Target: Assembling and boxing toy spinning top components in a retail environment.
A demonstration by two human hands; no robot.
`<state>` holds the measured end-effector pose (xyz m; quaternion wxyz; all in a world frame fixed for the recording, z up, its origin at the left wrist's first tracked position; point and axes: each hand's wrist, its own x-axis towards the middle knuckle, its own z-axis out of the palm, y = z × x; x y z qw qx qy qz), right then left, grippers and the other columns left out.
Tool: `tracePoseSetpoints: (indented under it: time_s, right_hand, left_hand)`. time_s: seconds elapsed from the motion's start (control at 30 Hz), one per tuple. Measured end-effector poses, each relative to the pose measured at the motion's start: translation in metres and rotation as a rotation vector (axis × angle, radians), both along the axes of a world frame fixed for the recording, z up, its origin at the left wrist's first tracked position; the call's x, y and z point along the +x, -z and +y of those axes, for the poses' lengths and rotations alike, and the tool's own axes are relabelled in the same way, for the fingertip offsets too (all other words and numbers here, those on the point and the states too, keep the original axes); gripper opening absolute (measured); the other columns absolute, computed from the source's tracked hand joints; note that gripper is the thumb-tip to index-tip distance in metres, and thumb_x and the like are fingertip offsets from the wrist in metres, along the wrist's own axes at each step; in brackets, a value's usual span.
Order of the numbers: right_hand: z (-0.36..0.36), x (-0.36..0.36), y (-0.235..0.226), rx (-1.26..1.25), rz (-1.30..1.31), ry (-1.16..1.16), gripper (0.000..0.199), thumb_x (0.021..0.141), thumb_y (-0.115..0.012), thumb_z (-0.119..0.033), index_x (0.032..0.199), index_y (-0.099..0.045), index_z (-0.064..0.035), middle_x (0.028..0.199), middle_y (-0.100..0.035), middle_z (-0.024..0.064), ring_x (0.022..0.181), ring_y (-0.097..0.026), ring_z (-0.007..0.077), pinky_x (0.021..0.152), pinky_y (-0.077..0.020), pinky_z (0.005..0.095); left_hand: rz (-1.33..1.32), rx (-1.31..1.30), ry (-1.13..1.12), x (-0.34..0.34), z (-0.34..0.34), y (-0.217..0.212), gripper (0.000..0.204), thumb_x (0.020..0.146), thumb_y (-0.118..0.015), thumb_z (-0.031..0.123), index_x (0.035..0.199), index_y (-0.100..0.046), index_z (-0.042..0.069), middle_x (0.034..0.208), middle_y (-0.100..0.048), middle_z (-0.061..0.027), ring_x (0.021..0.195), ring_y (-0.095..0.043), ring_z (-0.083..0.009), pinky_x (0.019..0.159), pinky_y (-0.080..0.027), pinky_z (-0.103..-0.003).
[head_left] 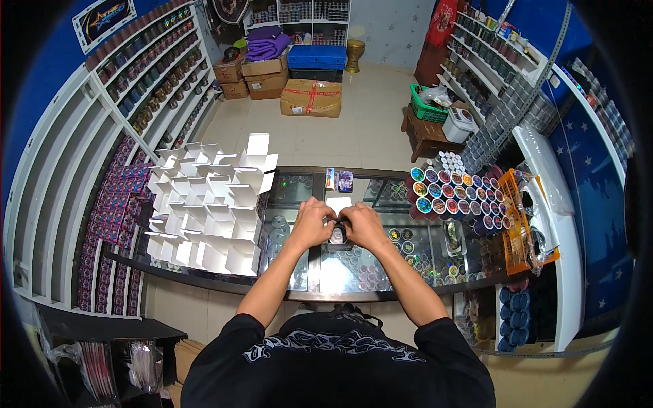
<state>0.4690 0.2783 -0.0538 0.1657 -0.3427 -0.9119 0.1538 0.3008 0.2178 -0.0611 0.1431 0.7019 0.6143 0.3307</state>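
My left hand (pixel 312 223) and my right hand (pixel 362 224) meet over the glass counter (pixel 289 272). Between them, the fingers of both are closed on a small dark box (pixel 338 235) with a pale round mark on its near side. A white flap or card (pixel 338 202) shows just beyond the fingertips; whether it belongs to the box I cannot tell. Farther back lie a small dark printed box (pixel 346 181) and a narrower colourful pack (pixel 330 178). Left of my hands, many open white cartons (pixel 219 221) stand in rows with their flaps up.
Round-lidded jars (pixel 445 190) cluster at the counter's right, beside an orange crate (pixel 515 234). Printed purple boxes (pixel 122 197) are stacked at the left. Discs and jars sit beneath the glass. Beyond are a taped carton (pixel 311 98) and a wooden stool (pixel 428 132) bearing a green basket (pixel 430 109).
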Motion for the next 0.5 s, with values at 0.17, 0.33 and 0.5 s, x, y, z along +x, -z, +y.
tracePoseSetpoints:
  time_s: [0.17,0.33,0.5]
  right_hand:
    - [-0.004,0.001,0.012,0.126,0.098,-0.024,0.013,0.071,-0.063,-0.007,0.082,-0.068,-0.0067,0.081,-0.064,0.0076,0.086,-0.057,0.0267,0.078,-0.0438,0.038]
    - [-0.009,0.0,0.015,0.178,0.111,-0.021,0.014,0.07,-0.063,-0.007,0.082,-0.069,-0.0065,0.083,-0.06,0.0065,0.089,-0.054,0.0251,0.079,-0.0426,0.0364]
    - [-0.009,0.004,0.02,0.111,0.134,0.017,0.016,0.069,-0.066,-0.013,0.083,-0.069,-0.0056,0.085,-0.058,0.0093,0.09,-0.053,0.0269,0.082,-0.043,0.0375]
  left_hand:
    - [0.062,0.075,-0.074,0.003,-0.004,0.005,0.012,0.067,-0.068,0.01,0.079,-0.071,0.008,0.083,-0.053,-0.007,0.093,-0.049,-0.0262,0.083,-0.037,-0.038]
    - [0.087,0.079,-0.076,0.003,-0.004,0.013,0.01,0.067,-0.068,0.01,0.076,-0.071,0.008,0.081,-0.054,-0.0067,0.091,-0.049,-0.0257,0.081,-0.036,-0.038]
    - [0.1,0.061,-0.087,0.002,-0.005,0.016,0.008,0.067,-0.069,0.01,0.074,-0.071,0.009,0.079,-0.055,-0.0064,0.089,-0.05,-0.0253,0.079,-0.035,-0.038]
